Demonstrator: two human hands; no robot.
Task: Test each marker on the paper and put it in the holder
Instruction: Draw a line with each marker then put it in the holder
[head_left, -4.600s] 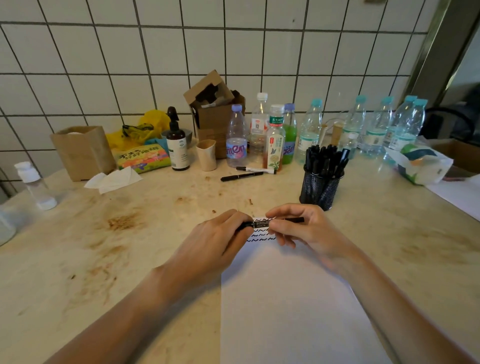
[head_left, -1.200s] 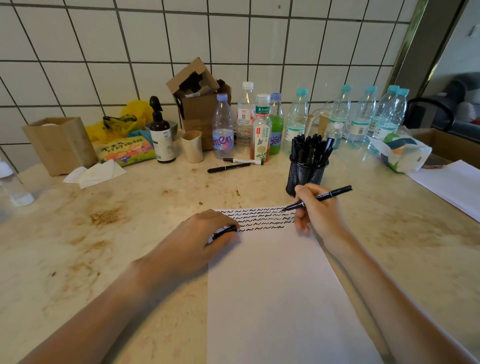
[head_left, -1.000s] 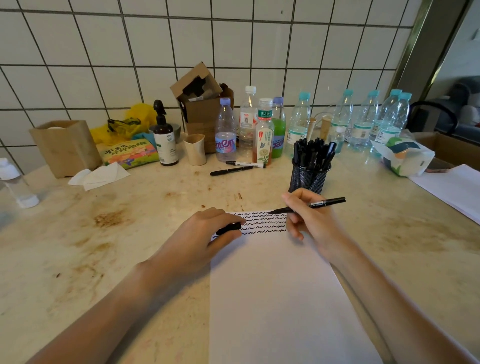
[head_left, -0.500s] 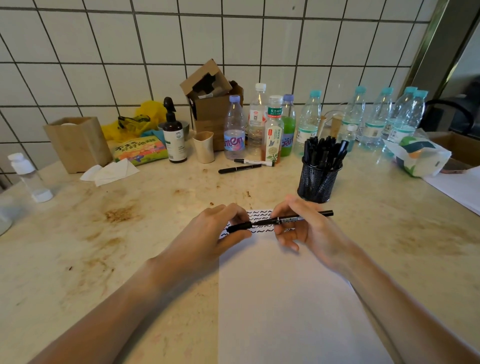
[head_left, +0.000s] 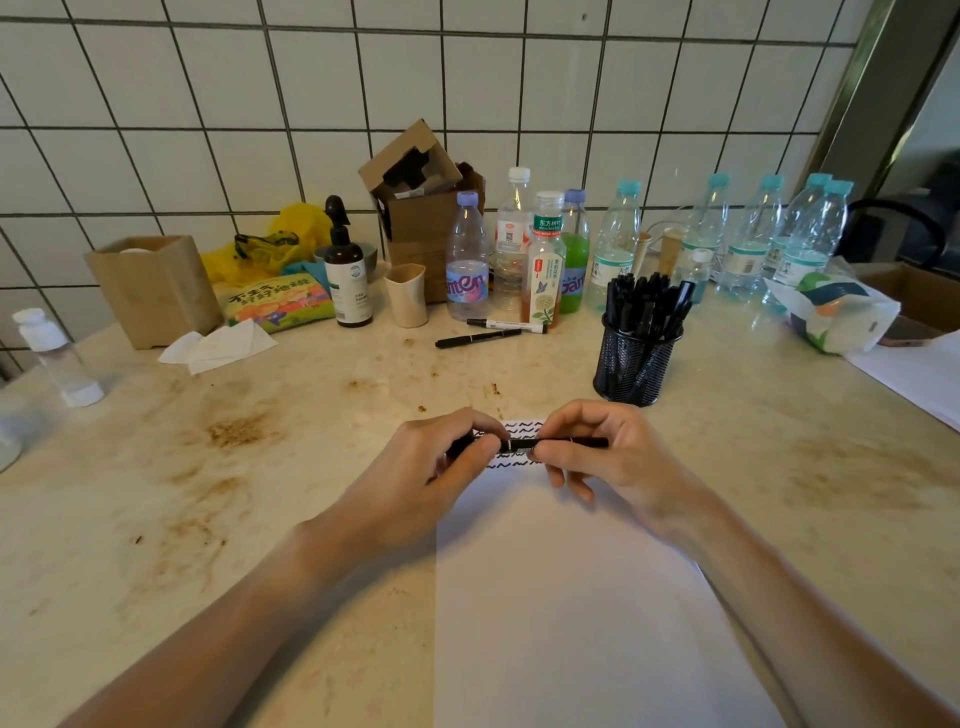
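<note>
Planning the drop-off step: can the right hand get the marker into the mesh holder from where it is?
Probably yes. The right hand grips the marker just in front of the mesh holder, nothing between, though the holder already looks crowded.

marker (head_left: 524, 445): black, horiz., held just above paper top | paper (head_left: 571, 597): white, flat on desk, black squiggle rows at far edge | holder (head_left: 635, 364): black mesh cup, upright, full of markers, behind paper

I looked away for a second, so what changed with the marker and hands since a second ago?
The right hand swung the marker from writing on the paper to level; the left hand pushed its cap back on. Both hands now grip the marker. The holder and two loose markers stayed put.
</note>
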